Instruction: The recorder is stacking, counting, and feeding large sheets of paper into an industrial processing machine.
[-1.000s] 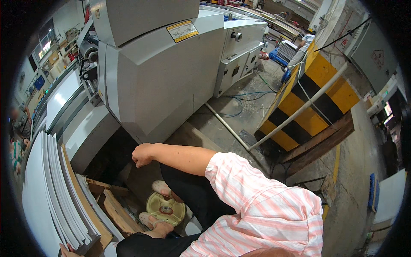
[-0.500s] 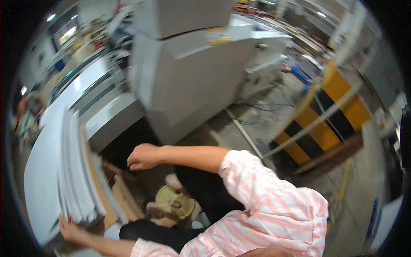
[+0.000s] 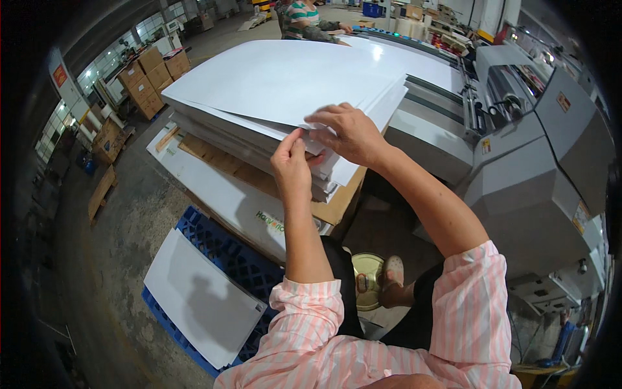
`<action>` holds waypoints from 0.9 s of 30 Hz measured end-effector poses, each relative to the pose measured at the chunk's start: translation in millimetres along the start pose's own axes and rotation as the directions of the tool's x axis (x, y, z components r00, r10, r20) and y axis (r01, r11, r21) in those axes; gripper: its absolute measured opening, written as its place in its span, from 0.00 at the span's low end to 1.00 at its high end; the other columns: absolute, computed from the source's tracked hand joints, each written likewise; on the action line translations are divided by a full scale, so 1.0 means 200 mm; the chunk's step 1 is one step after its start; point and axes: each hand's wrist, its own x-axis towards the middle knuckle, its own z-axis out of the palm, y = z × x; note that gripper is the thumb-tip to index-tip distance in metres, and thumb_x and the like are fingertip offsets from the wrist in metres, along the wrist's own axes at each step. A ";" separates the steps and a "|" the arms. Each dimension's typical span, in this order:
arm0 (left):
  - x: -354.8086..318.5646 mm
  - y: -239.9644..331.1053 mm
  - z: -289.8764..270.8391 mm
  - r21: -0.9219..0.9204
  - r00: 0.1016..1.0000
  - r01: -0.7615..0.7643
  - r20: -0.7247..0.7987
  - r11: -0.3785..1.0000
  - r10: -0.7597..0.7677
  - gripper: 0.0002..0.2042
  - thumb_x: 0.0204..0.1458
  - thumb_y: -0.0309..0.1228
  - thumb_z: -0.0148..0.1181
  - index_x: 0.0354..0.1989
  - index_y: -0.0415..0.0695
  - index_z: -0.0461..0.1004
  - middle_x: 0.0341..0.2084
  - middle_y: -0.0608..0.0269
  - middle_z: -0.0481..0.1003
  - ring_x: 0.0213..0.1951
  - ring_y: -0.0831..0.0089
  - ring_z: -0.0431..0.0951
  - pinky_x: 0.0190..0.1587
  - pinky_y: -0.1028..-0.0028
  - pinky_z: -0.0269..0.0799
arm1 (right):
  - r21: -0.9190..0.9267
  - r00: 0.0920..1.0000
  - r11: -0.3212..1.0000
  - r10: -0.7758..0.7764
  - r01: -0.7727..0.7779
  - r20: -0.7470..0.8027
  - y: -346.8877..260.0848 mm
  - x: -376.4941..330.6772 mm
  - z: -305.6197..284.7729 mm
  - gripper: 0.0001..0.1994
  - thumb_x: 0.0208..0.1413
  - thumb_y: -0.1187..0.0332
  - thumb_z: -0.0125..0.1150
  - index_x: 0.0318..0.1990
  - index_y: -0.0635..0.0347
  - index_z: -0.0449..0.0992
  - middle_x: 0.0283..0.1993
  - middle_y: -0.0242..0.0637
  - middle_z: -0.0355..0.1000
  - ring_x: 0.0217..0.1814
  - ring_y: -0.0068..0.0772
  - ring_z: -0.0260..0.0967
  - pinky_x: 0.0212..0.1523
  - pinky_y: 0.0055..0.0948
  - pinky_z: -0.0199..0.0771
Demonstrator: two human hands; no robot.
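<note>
A tall stack of large white paper sheets point(image 3: 272, 74) lies before me, its near corner lifted a little and the sheets fanned apart there. My left hand point(image 3: 293, 162) is closed at that corner, thumb and fingertips pinching the sheets' edge. Just right of it, my right hand point(image 3: 353, 135) reaches over the same corner with fingers stretched out and slightly blurred; its palm side is hidden. Brown board point(image 3: 340, 206) shows under the stack.
Below left, a blue plastic pallet point(image 3: 194, 227) carries a smaller pile of white sheets point(image 3: 197, 292). A grey machine point(image 3: 518, 175) stands at right. Between my feet is a round yellowish stool point(image 3: 368, 279). Cardboard boxes point(image 3: 146, 78) stand far left; a co-worker point(image 3: 308, 23) is beyond the stack.
My view has swung left onto the stack. My right hand, held apart in a loose curl before, is now at the paper corner beside my left hand.
</note>
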 end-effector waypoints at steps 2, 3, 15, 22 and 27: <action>0.00 0.02 -0.03 -0.045 0.996 0.082 0.036 0.996 -0.081 0.16 0.53 0.23 0.43 0.51 0.36 0.62 0.35 0.53 0.69 0.28 0.73 0.71 0.28 0.74 0.75 | -0.128 0.911 0.980 0.189 -0.152 0.367 0.03 0.03 0.02 0.10 0.46 0.67 0.54 0.36 0.58 0.75 0.38 0.39 0.71 0.39 0.42 0.67 0.41 0.35 0.67; -0.02 0.03 -0.02 -0.123 0.998 0.058 0.014 0.991 -0.056 0.19 0.53 0.23 0.42 0.55 0.36 0.54 0.33 0.53 0.68 0.28 0.72 0.71 0.27 0.73 0.75 | -0.183 0.905 0.964 0.245 -0.191 0.348 0.05 0.02 0.01 0.10 0.45 0.66 0.54 0.34 0.58 0.76 0.36 0.39 0.72 0.40 0.43 0.67 0.41 0.35 0.67; 0.14 -0.13 -0.07 0.086 0.999 -0.010 -0.048 0.996 0.015 0.16 0.50 0.34 0.52 0.43 0.36 0.69 0.37 0.53 0.72 0.37 0.63 0.73 0.42 0.66 0.69 | -0.108 0.863 0.948 0.318 -0.300 0.392 0.11 0.15 0.16 0.16 0.30 0.52 0.63 0.19 0.56 0.78 0.20 0.43 0.71 0.24 0.42 0.70 0.27 0.35 0.70; 0.19 -0.16 -0.14 -0.084 0.999 0.032 0.043 0.996 -0.029 0.21 0.50 0.29 0.53 0.48 0.25 0.59 0.41 0.38 0.67 0.40 0.56 0.73 0.45 0.68 0.72 | -0.371 0.940 0.914 0.261 -0.167 0.219 0.06 0.26 0.02 0.09 0.34 0.63 0.59 0.22 0.56 0.78 0.25 0.38 0.73 0.30 0.36 0.72 0.28 0.35 0.69; 0.08 -0.07 0.05 0.007 0.984 0.049 -0.169 0.999 -0.048 0.19 0.51 0.30 0.52 0.46 0.27 0.62 0.39 0.42 0.69 0.39 0.59 0.73 0.45 0.70 0.71 | -0.457 0.999 0.889 0.031 -0.020 0.016 0.05 0.29 0.00 0.08 0.37 0.63 0.56 0.22 0.55 0.77 0.23 0.36 0.73 0.26 0.36 0.71 0.23 0.33 0.67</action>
